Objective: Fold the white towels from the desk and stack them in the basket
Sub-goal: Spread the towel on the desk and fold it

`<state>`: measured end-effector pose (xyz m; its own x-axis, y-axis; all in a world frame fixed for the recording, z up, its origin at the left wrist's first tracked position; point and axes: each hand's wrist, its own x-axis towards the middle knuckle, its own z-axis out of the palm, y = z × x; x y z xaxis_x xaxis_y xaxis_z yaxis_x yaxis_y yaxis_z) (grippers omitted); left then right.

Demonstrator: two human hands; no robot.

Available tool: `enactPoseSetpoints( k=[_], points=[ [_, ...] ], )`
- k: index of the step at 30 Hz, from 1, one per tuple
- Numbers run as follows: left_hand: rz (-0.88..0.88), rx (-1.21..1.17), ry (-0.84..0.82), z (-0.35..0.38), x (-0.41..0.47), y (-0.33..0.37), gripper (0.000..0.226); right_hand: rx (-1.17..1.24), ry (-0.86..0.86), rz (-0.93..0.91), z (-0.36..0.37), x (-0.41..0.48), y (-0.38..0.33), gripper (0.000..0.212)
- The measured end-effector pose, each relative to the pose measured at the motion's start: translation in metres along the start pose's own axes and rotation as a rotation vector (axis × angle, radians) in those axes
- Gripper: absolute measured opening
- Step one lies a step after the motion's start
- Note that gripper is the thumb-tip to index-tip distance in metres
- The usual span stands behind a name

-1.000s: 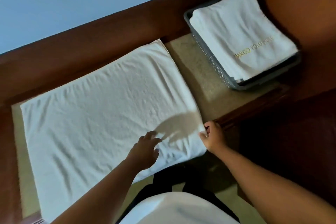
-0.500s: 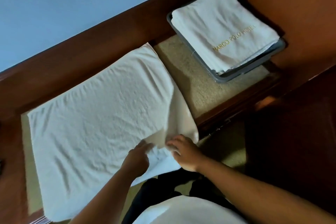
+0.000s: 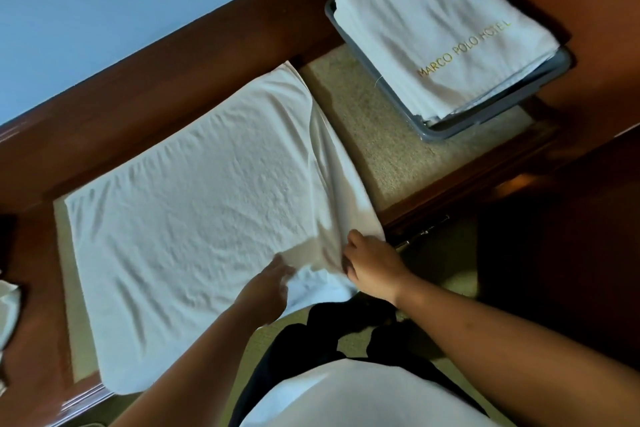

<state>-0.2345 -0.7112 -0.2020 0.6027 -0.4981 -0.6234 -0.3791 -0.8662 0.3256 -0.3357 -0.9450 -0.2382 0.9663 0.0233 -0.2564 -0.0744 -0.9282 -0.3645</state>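
Wrinkled towel (image 3: pixel 207 218) edge lifted inward — right hand (image 3: pixel 372 265) fingers (image 3: pixel 354 243) pinching it, left hand (image 3: pixel 266 288) unclear

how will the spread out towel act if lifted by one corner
Probably floppy: the towel bends in a soft fold where the right hand lifts its corner. Likely to drape rather than hold shape, given its wrinkles. Its nubby surface should resist sliding on the desk.

Nubbly cloth towel (image 3: pixel 194 218), glossy wooden desk (image 3: pixel 114 121)
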Motion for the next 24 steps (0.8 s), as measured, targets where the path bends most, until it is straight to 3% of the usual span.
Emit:
enactPoseSetpoints(
  k=[3, 10, 13, 17, 21, 24],
  points=[
    [-0.015, 0.014, -0.019, -0.001, 0.001, -0.002, 0.041, -0.098, -0.142, -0.104, 0.007, -0.016, 0.019, 0.021],
    [0.022, 0.053, -0.099, 0.001, 0.011, 0.028, 0.055, -0.194, -0.507, -0.105, 0.006, -0.029, 0.025, 0.031],
    [0.001, 0.123, -0.137, 0.005, 0.009, 0.039, 0.059, -0.215, -0.461, -0.195, 0.006, -0.033, 0.015, 0.027],
    [0.050, 0.103, -0.077, 0.002, 0.006, 0.032, 0.057, -0.228, -0.219, -0.335, 0.011, -0.032, 0.000, 0.013],
    [-0.021, 0.070, 0.078, -0.008, -0.002, 0.015, 0.052, 0.044, -0.272, -0.179, 0.013, -0.026, -0.010, 0.019],
    [-0.042, 0.113, 0.037, -0.008, -0.012, 0.002, 0.049, 0.108, -0.367, -0.026, 0.013, -0.024, -0.011, 0.021]
  ],
)
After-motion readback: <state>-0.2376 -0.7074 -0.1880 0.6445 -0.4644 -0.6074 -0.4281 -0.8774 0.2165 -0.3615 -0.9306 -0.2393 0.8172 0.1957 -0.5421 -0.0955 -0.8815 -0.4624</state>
